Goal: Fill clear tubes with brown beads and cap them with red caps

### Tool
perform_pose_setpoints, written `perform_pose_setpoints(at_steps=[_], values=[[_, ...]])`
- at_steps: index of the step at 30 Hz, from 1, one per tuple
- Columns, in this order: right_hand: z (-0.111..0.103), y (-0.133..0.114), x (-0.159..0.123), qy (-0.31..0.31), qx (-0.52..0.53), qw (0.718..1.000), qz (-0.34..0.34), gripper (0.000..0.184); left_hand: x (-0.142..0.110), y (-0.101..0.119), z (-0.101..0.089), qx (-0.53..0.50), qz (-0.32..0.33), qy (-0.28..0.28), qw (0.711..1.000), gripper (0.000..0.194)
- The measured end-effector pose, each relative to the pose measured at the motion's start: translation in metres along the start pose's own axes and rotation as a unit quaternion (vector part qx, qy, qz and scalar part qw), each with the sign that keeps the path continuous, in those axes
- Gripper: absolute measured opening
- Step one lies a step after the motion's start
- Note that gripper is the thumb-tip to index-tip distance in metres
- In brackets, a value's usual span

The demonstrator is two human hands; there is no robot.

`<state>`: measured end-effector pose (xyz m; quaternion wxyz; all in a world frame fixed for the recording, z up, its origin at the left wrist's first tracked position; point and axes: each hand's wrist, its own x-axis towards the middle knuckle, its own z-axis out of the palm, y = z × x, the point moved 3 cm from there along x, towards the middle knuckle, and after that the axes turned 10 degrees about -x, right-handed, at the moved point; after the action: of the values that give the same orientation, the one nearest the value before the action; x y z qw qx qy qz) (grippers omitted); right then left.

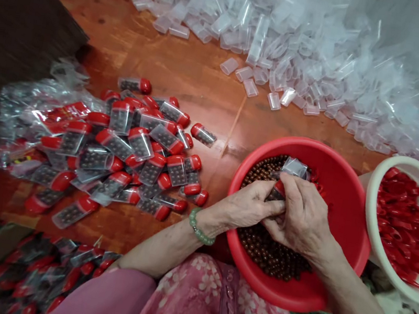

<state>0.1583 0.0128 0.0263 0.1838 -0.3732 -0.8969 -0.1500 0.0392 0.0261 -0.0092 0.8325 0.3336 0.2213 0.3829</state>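
Both my hands meet over a red basin [342,183] full of small brown beads [273,255]. My left hand [251,206] and my right hand [303,217] are both closed on one clear plastic vial [294,167] with a red cap [279,188]. The vial's clear end sticks up above my fingers; the red cap sits between the two hands. A green bead bracelet [200,230] circles my left wrist.
A white bowl [379,176] of red caps [409,226] stands right of the basin. Several filled, red-capped vials [134,155] lie heaped on the wooden floor at left, more in a bag at the bottom left [52,270]. Empty clear vials [290,48] are piled at the back.
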Motion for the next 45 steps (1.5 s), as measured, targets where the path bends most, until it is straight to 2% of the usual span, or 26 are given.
perform_pose_setpoints(at_steps=[2, 4, 6, 8, 11, 14, 16, 17, 18, 21, 22, 24, 28, 33, 36, 38, 42, 43, 45], values=[[-0.002, 0.004, 0.001, -0.042, 0.069, 0.996, 0.028, 0.076, -0.001, 0.001, -0.002, 0.036, 0.015, 0.021, 0.999, 0.035], [-0.004, 0.012, 0.000, -0.076, 0.181, 0.978, 0.068, 0.075, -0.002, 0.004, -0.003, 0.092, 0.036, 0.035, 0.994, 0.027], [-0.006, 0.021, -0.002, -0.086, 0.320, 0.935, 0.125, 0.061, -0.004, 0.006, -0.003, 0.154, 0.060, 0.038, 0.985, 0.024], [-0.003, 0.031, -0.006, -0.076, 0.442, 0.873, 0.191, 0.038, -0.004, 0.006, -0.002, 0.203, 0.071, 0.037, 0.976, 0.025], [0.005, 0.040, -0.010, -0.057, 0.549, 0.788, 0.273, 0.022, -0.005, 0.006, -0.001, 0.257, 0.055, 0.037, 0.964, 0.029], [0.013, 0.040, -0.008, -0.065, 0.603, 0.734, 0.306, 0.013, -0.007, 0.006, 0.001, 0.300, 0.059, 0.030, 0.952, 0.029], [0.015, 0.038, -0.006, -0.089, 0.613, 0.720, 0.312, 0.019, -0.008, 0.008, 0.002, 0.323, 0.072, 0.029, 0.943, 0.028], [0.014, 0.038, -0.005, -0.097, 0.601, 0.731, 0.309, 0.020, -0.008, 0.008, 0.002, 0.334, 0.076, 0.031, 0.939, 0.027], [0.012, 0.037, -0.004, -0.098, 0.575, 0.755, 0.300, 0.020, -0.008, 0.008, 0.002, 0.346, 0.076, 0.035, 0.934, 0.025], [0.003, 0.036, -0.001, -0.072, 0.438, 0.865, 0.233, 0.016, -0.009, 0.007, 0.001, 0.372, 0.073, 0.044, 0.924, 0.016], [-0.001, 0.035, -0.001, -0.063, 0.394, 0.893, 0.209, 0.015, -0.008, 0.007, 0.001, 0.374, 0.074, 0.044, 0.923, 0.014], [-0.006, 0.033, 0.000, -0.051, 0.335, 0.924, 0.179, 0.015, -0.008, 0.007, 0.000, 0.372, 0.073, 0.041, 0.925, 0.011], [-0.012, 0.032, -0.001, -0.040, 0.293, 0.940, 0.173, 0.018, -0.008, 0.005, 0.000, 0.363, 0.061, 0.031, 0.929, 0.010], [-0.011, 0.032, -0.003, -0.047, 0.305, 0.939, 0.152, 0.019, -0.009, 0.002, -0.001, 0.412, 0.070, 0.037, 0.908, 0.013], [-0.008, 0.032, -0.007, -0.050, 0.291, 0.945, 0.144, 0.026, -0.010, 0.004, 0.000, 0.384, 0.075, 0.020, 0.920, 0.010], [-0.008, 0.030, -0.010, -0.045, 0.259, 0.957, 0.125, 0.041, -0.008, 0.006, -0.001, 0.347, 0.057, 0.019, 0.936, 0.010], [-0.005, 0.017, -0.015, -0.067, 0.165, 0.981, 0.078, 0.091, -0.004, 0.005, -0.002, 0.196, -0.011, 0.022, 0.980, 0.021], [-0.004, 0.013, -0.015, -0.074, 0.143, 0.984, 0.073, 0.098, -0.003, 0.005, -0.002, 0.145, -0.022, 0.017, 0.989, 0.023], [-0.001, 0.007, -0.014, -0.070, 0.097, 0.991, 0.067, 0.099, -0.001, 0.003, -0.001, 0.054, -0.019, 0.009, 0.998, 0.027]])
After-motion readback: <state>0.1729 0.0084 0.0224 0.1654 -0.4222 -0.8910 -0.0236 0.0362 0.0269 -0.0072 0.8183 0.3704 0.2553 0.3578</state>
